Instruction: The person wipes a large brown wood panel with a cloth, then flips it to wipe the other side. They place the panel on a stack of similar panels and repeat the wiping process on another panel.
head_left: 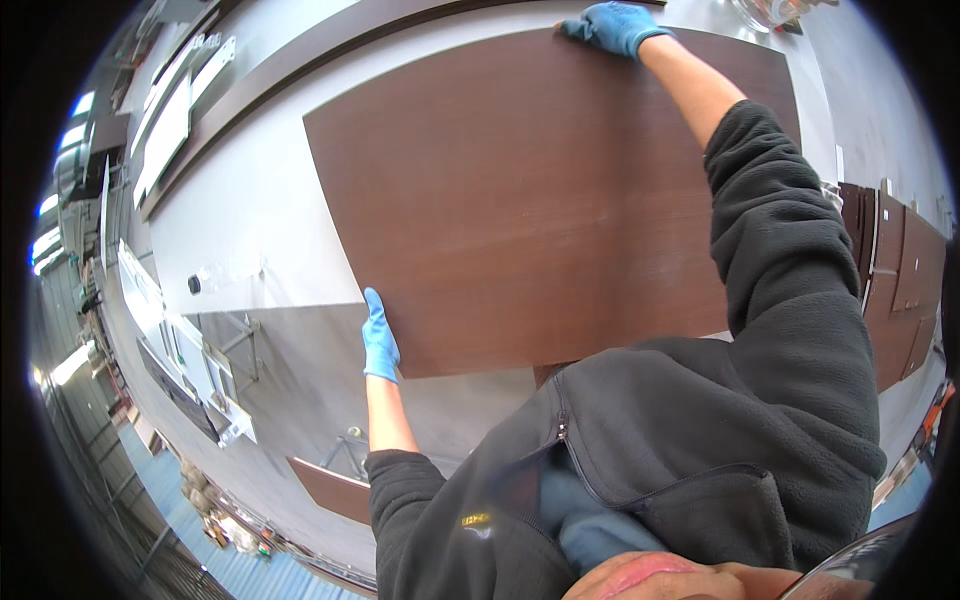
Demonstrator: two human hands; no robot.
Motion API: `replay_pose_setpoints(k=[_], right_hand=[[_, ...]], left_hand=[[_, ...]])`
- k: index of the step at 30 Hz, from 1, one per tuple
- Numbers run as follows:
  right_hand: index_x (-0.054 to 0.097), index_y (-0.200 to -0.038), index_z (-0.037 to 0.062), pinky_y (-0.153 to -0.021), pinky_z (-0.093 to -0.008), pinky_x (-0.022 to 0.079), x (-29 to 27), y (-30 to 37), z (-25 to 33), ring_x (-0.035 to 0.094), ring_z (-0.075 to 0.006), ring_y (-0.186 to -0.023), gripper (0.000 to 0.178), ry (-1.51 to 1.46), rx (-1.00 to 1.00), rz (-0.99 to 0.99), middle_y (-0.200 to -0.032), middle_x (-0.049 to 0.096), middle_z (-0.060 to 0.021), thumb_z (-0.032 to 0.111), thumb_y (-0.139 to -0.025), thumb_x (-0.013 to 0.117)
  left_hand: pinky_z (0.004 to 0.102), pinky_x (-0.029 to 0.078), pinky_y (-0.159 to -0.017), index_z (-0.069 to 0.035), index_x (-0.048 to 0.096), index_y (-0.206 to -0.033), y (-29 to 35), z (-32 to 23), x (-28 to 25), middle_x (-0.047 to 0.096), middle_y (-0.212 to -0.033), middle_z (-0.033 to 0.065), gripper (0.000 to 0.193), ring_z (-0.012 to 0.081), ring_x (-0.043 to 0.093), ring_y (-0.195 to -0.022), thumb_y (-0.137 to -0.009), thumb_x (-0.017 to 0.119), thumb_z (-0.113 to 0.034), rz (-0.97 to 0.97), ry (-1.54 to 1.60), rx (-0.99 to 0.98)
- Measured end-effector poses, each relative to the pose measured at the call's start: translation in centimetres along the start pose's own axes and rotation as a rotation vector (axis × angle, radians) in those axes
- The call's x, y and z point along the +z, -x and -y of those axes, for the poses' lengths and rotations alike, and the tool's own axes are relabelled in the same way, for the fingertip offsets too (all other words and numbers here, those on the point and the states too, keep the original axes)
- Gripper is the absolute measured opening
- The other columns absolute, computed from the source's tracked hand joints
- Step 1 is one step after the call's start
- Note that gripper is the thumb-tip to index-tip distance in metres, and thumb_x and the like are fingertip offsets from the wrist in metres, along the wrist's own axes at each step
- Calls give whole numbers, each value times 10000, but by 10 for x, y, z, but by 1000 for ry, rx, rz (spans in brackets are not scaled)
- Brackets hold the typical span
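A large dark-brown wood-grain panel (500,200) lies across a pale table (260,240), its near edge reaching past the tabletop toward my body. My left hand (379,340), in a blue glove, is at the panel's near left corner. It grips the side edge there, with some fingers hidden. Stretched out to the panel's far edge is my right hand (612,28), also blue-gloved, its fingers closed and pointing left. A small brownish bit shows at those fingertips, too small to name.
A long dark-brown strip (300,65) runs along the table beyond the panel. White pieces (170,130) lie at the far left. A clear round container (765,12) stands near the far right corner. Brown panels (900,270) are at the right, and a metal frame (240,345) is at the left.
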State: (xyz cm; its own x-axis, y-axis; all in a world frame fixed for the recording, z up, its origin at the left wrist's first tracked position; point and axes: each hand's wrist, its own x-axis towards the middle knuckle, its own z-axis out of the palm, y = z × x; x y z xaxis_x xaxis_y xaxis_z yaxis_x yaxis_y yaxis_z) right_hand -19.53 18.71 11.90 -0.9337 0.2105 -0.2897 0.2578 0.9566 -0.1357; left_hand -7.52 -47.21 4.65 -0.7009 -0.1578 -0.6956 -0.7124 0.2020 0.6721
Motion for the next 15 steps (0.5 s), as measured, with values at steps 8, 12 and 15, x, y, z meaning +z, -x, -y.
replay_pose_setpoints(k=[8, 12, 15], right_hand=[[776, -1208, 181, -989, -445, 565, 78, 23, -36, 742, -349, -1049, 329, -110, -87, -262, -1135, 798, -121, 367, -1086, 533], [773, -1145, 180, -909, -402, 608, 77, 70, -51, 756, -291, -907, 192, -512, -341, -1087, -1058, 796, -75, 159, -1032, 620], [760, -1164, 73, -876, -411, 600, 26, 90, -75, 739, -314, -950, 250, -734, -106, -1280, -1075, 784, -135, 241, -1078, 596]], left_hand=[[360, 495, -1130, 77, 596, -1486, -13, 24, 18, 648, -1476, 110, 922, 204, 617, -1308, -1001, 666, -704, -45, -50, 80], [369, 490, -1137, 76, 597, -1486, -16, 26, 25, 645, -1479, 114, 935, 216, 616, -1309, -986, 682, -709, -45, -77, 100], [378, 477, -1154, 78, 589, -1494, -16, 25, 25, 638, -1492, 119, 950, 228, 612, -1322, -981, 683, -715, -105, -128, 74]])
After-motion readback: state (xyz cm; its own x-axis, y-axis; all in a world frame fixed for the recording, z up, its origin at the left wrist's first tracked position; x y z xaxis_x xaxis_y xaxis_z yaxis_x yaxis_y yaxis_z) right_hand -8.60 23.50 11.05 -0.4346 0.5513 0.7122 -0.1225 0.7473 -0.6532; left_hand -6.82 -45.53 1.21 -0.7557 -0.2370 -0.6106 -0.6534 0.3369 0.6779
